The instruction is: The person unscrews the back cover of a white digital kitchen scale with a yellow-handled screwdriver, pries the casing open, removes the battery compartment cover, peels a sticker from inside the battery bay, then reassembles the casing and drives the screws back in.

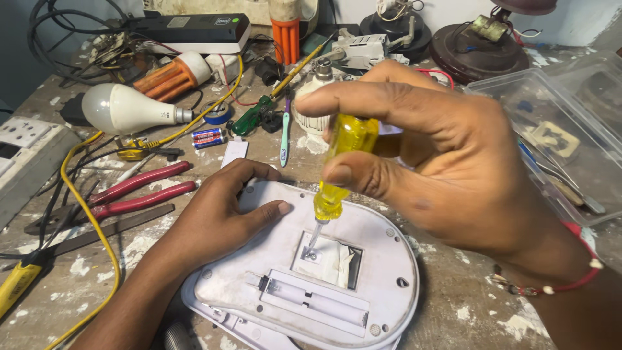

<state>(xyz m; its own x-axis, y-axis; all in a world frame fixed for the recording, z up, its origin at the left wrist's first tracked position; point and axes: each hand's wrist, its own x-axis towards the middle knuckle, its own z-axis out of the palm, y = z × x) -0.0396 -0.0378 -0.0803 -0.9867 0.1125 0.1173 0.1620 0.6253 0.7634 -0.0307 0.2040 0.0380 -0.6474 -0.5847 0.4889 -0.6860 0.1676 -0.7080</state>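
At the near edge of the desk we pin the white casing [285, 285] flat with left hand [220, 217] fingers spread, right hand [447, 168] gripping the yellow screwdriver [340, 165] upright, its tip kept square in the recess

The screwdriver [337, 170] has a glossy, translucent yellow plastic handle and a thin bright metal shaft. The white device casing [389, 259] is smooth matt plastic. The pliers [139, 191] wear shiny red rubbery grips. The worktop [466, 311] looks rough, paint-flecked, dull.
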